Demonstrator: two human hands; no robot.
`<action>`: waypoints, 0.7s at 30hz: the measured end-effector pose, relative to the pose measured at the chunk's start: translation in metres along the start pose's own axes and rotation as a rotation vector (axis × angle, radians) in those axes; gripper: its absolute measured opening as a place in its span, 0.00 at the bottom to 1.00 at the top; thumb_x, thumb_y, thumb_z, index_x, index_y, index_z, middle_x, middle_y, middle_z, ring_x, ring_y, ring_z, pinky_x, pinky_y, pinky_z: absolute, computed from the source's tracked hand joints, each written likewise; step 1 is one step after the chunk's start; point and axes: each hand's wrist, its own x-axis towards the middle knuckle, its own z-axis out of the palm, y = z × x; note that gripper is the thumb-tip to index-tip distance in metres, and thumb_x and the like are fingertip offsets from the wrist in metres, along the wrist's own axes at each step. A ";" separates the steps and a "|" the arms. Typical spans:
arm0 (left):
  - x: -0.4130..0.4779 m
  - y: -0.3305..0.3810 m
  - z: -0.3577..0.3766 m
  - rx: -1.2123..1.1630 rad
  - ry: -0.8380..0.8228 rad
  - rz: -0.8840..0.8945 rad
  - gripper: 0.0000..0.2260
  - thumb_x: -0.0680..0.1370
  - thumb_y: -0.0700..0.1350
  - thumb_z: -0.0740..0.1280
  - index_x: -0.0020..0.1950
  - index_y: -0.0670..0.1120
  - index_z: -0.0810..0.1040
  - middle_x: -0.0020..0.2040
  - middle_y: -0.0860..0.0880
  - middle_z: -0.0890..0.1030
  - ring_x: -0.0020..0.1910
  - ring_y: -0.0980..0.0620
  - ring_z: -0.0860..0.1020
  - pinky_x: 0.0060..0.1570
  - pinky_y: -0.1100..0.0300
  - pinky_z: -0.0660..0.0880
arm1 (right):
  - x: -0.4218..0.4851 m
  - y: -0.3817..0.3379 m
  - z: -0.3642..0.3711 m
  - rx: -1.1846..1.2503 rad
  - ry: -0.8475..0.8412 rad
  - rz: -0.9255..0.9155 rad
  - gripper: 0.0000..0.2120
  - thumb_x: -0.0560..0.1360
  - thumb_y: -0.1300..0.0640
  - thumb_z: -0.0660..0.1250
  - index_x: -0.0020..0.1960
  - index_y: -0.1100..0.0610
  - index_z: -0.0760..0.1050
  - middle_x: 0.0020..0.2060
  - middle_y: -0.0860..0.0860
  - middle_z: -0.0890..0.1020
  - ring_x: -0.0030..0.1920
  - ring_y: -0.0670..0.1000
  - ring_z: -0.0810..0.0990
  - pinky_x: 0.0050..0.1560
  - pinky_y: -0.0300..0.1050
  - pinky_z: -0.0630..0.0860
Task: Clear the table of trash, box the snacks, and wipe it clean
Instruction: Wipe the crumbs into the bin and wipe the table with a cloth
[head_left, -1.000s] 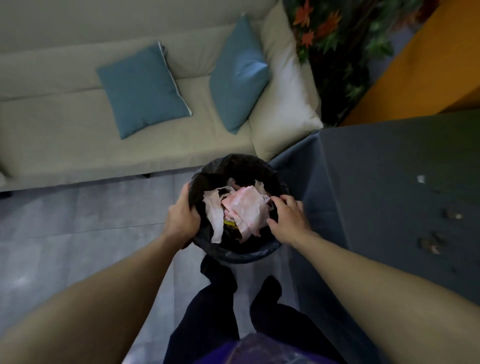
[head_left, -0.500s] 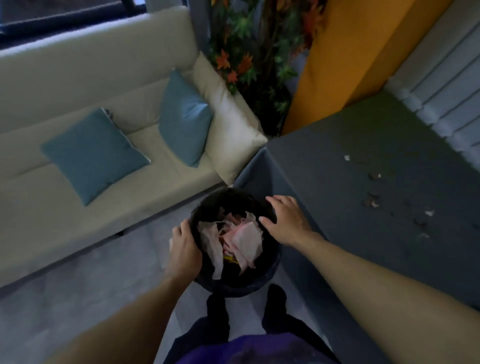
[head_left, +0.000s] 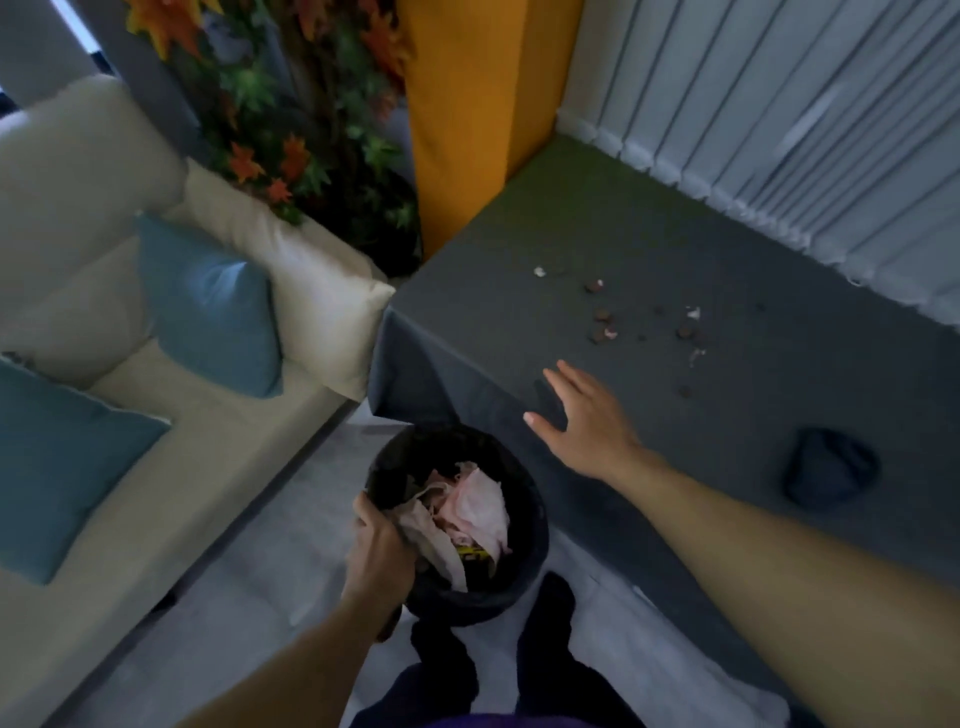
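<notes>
Left hand (head_left: 379, 551) grips the rim of the black bin (head_left: 524, 577), which sits just beside the table (head_left: 727, 415). Right hand (head_left: 582, 415) is flat with straight fingers, holding nothing, over the table's near edge; contact unclear. Pink-white paper (head_left: 472, 504) fills the bin. Yellow-black wrapper (head_left: 470, 552) beneath, print unreadable. Crumbs (head_left: 602, 317) scattered mid-table, dark cloth (head_left: 831, 473) well right.

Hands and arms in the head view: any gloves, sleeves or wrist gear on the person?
No gloves: the left hand and right hand are bare, with no rings or watch visible. The left forearm and right forearm are bare up to the frame edge, no sleeves showing.
</notes>
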 end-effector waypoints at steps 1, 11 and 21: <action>0.000 0.005 0.006 0.003 -0.009 0.007 0.15 0.82 0.42 0.57 0.67 0.45 0.57 0.63 0.38 0.72 0.53 0.40 0.75 0.49 0.47 0.72 | -0.003 0.011 -0.005 -0.011 0.009 0.023 0.37 0.78 0.32 0.54 0.80 0.50 0.53 0.80 0.48 0.51 0.79 0.53 0.50 0.78 0.55 0.51; -0.005 0.052 0.076 0.023 -0.043 0.049 0.13 0.82 0.42 0.56 0.64 0.43 0.57 0.60 0.38 0.72 0.55 0.39 0.74 0.53 0.44 0.74 | -0.047 0.123 -0.033 -0.052 0.078 0.247 0.36 0.77 0.31 0.51 0.79 0.49 0.54 0.80 0.48 0.51 0.79 0.55 0.47 0.77 0.62 0.47; -0.021 0.068 0.136 0.100 -0.025 0.046 0.18 0.77 0.30 0.59 0.64 0.35 0.58 0.50 0.40 0.70 0.48 0.41 0.72 0.47 0.43 0.74 | -0.097 0.226 -0.039 -0.079 0.198 0.496 0.33 0.78 0.32 0.51 0.77 0.49 0.57 0.80 0.49 0.52 0.79 0.59 0.44 0.74 0.70 0.44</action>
